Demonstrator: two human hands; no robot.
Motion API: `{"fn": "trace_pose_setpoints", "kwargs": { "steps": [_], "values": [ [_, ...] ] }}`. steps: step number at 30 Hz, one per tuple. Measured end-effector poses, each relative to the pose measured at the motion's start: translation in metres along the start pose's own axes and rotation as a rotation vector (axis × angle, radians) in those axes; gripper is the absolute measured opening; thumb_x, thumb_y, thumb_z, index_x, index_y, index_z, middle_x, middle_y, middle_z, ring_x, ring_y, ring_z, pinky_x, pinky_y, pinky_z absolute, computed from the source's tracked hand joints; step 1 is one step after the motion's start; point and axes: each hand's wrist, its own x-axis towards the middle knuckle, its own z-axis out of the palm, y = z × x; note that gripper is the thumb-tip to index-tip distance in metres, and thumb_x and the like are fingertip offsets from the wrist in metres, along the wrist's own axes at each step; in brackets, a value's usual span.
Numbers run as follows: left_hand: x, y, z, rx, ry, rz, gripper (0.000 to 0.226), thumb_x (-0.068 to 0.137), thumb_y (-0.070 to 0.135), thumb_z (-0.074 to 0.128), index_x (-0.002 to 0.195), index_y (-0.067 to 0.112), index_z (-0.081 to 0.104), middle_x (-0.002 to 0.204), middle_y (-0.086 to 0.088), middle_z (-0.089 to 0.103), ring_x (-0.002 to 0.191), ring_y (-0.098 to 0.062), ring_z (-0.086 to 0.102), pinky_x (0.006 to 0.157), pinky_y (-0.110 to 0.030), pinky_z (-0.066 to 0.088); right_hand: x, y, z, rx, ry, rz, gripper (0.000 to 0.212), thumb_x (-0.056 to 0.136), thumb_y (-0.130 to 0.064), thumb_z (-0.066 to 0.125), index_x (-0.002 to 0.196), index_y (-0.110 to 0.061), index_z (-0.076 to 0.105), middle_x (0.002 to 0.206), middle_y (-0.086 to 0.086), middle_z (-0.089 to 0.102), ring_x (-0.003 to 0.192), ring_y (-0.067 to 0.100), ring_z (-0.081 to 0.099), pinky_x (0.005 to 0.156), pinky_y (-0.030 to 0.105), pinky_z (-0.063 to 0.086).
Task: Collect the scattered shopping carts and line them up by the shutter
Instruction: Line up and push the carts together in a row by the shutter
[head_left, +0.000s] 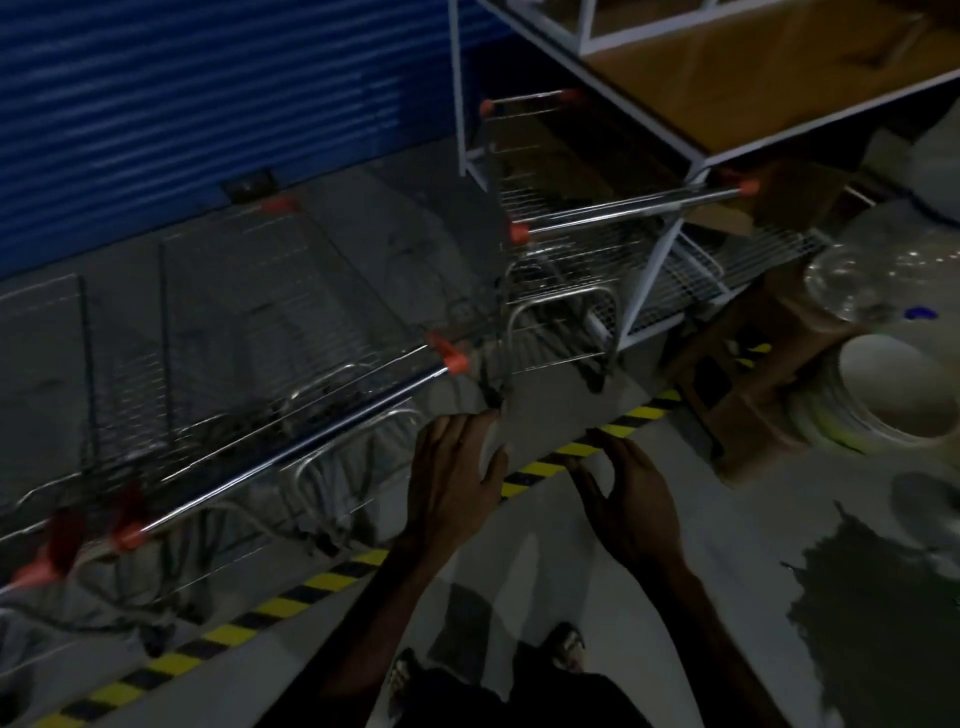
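Wire shopping carts with orange handle caps stand in front of the blue shutter (182, 114). One cart (291, 447) at the left shows a long chrome handle bar, with more carts nested to its left. Another cart (618, 208) stands further right, partly under a white shelf frame. My left hand (457, 473) hovers over the floor just right of the near cart's handle end, fingers straight, holding nothing. My right hand (623, 493) is beside it, fingers loosely bent, empty.
A yellow-black hazard stripe (322, 582) runs across the grey floor. The white metal shelf (675, 130) holds cardboard. At the right sit a cardboard box (753, 384), a roll of white tape (893, 395) and clear plastic. A dark wet patch (872, 587) marks the floor.
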Motion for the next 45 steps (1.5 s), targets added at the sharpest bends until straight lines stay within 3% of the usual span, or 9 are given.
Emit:
{"fn": "trace_pose_setpoints", "kwargs": {
  "steps": [11, 20, 24, 33, 36, 38, 41, 43, 45],
  "values": [
    [0.076, 0.112, 0.073, -0.096, -0.071, 0.051, 0.03, 0.102, 0.041, 0.059, 0.119, 0.018, 0.065, 0.109, -0.001, 0.065, 0.109, -0.029, 0.06, 0.097, -0.045, 0.046, 0.052, 0.088, -0.096, 0.029, 0.039, 0.101, 0.052, 0.103, -0.046, 0.061, 0.145, -0.015, 0.058, 0.142, 0.006, 0.064, 0.13, 0.029, 0.059, 0.102, 0.047, 0.053],
    [0.188, 0.111, 0.124, -0.032, -0.02, 0.119, 0.039, 0.1, 0.043, 0.056, 0.125, 0.016, 0.07, 0.114, -0.004, 0.071, 0.109, -0.029, 0.062, 0.093, -0.042, 0.048, 0.176, 0.102, -0.133, -0.022, 0.012, 0.065, 0.054, 0.104, -0.04, 0.062, 0.144, -0.004, 0.058, 0.139, 0.017, 0.063, 0.118, 0.038, 0.063, 0.095, 0.045, 0.052],
    [0.259, 0.101, 0.144, -0.04, -0.042, 0.09, 0.041, 0.099, 0.042, 0.059, 0.129, 0.016, 0.068, 0.119, -0.007, 0.071, 0.112, -0.032, 0.063, 0.097, -0.045, 0.051, 0.257, 0.115, -0.144, -0.143, -0.021, 0.002, 0.051, 0.103, -0.045, 0.061, 0.135, -0.006, 0.063, 0.122, 0.015, 0.067, 0.111, 0.039, 0.064, 0.086, 0.044, 0.054],
    [0.405, 0.062, 0.173, 0.098, -0.168, 0.056, 0.047, 0.095, 0.05, 0.061, 0.123, 0.015, 0.07, 0.117, -0.013, 0.072, 0.11, -0.038, 0.064, 0.094, -0.047, 0.053, 0.437, 0.128, -0.19, -0.399, -0.103, -0.076, 0.063, 0.097, -0.046, 0.071, 0.151, -0.017, 0.054, 0.158, 0.015, 0.049, 0.141, 0.039, 0.049, 0.108, 0.056, 0.047],
    [0.418, 0.047, 0.181, 0.216, -0.184, 0.03, 0.052, 0.102, 0.063, 0.055, 0.112, 0.017, 0.078, 0.104, -0.011, 0.077, 0.099, -0.033, 0.074, 0.095, -0.045, 0.048, 0.489, 0.162, -0.189, -0.53, -0.119, -0.252, 0.051, 0.092, -0.052, 0.074, 0.127, -0.015, 0.073, 0.137, 0.016, 0.066, 0.133, 0.041, 0.057, 0.111, 0.055, 0.045],
    [0.42, 0.039, 0.185, 0.36, -0.185, 0.023, 0.082, 0.098, 0.083, 0.033, 0.095, 0.017, 0.08, 0.088, -0.008, 0.077, 0.083, -0.031, 0.076, 0.09, -0.044, 0.05, 0.516, 0.18, -0.182, -0.606, -0.128, -0.346, 0.044, 0.086, -0.05, 0.082, 0.107, -0.012, 0.08, 0.116, 0.019, 0.075, 0.119, 0.045, 0.065, 0.112, 0.055, 0.043],
    [0.423, 0.046, 0.181, 0.38, -0.373, -0.2, 0.1, 0.083, 0.098, 0.027, 0.105, 0.016, 0.078, 0.103, -0.012, 0.078, 0.099, -0.035, 0.075, 0.095, -0.045, 0.054, 0.546, 0.187, -0.172, -0.765, -0.232, -0.33, 0.067, 0.086, -0.077, 0.063, 0.09, -0.012, 0.079, 0.09, 0.015, 0.076, 0.099, 0.037, 0.072, 0.113, 0.053, 0.04],
    [0.425, 0.053, 0.181, 0.465, -0.362, -0.258, 0.105, 0.075, 0.104, 0.022, 0.096, 0.017, 0.077, 0.1, -0.008, 0.078, 0.102, -0.029, 0.074, 0.101, -0.044, 0.049, 0.559, 0.191, -0.169, -0.795, -0.29, -0.293, 0.094, 0.078, -0.098, 0.038, 0.076, -0.011, 0.073, 0.076, 0.012, 0.073, 0.079, 0.032, 0.072, 0.097, 0.051, 0.054],
    [0.425, 0.056, 0.19, 0.53, -0.356, -0.318, 0.1, 0.072, 0.106, 0.031, 0.098, 0.022, 0.077, 0.105, -0.002, 0.078, 0.111, -0.025, 0.072, 0.111, -0.046, 0.041, 0.561, 0.197, -0.171, -0.726, -0.344, -0.322, 0.098, 0.068, -0.109, 0.021, 0.056, -0.017, 0.052, 0.056, 0.008, 0.06, 0.057, 0.028, 0.064, 0.072, 0.043, 0.058]
  ]
}}
